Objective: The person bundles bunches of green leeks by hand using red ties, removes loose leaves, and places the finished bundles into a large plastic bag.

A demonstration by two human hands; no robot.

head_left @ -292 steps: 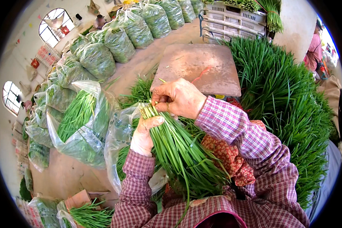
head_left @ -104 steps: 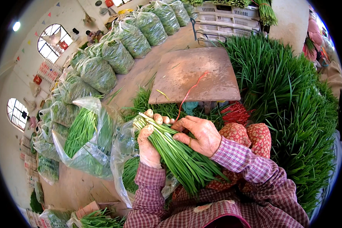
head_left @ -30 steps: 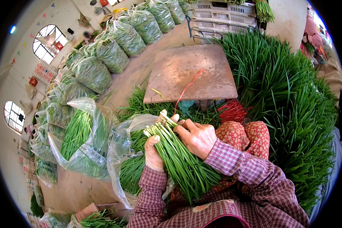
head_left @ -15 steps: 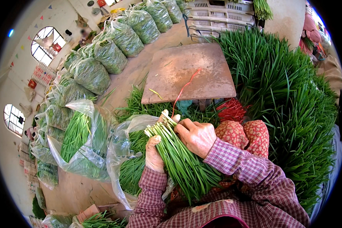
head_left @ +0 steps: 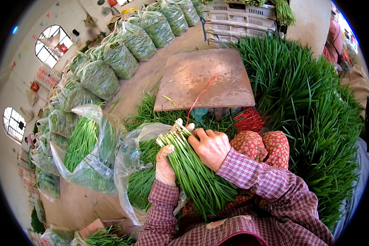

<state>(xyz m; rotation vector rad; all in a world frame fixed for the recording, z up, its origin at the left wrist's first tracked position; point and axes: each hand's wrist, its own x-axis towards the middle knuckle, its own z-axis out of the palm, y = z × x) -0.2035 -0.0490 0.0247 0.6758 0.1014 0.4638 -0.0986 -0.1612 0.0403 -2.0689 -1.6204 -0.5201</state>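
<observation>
From my remote seat I see the green bunch (head_left: 199,176) slanting between both hands, pale ends toward the low table (head_left: 180,84). The left hand (head_left: 166,166) wraps it, thumb pressed near those ends; the right hand (head_left: 211,149) curls against its side, fingertips hidden, so I can't tell whether they pinch. I'd judge a firm, uncrushing hold best, ends level, the red strip (head_left: 200,96) untangled

Green leafy bunch (head_left: 197,170), slanted; pale stem ends (head_left: 165,139) (slightly uneven) upper left, leaf tips (head_left: 225,194) lower right.
</observation>
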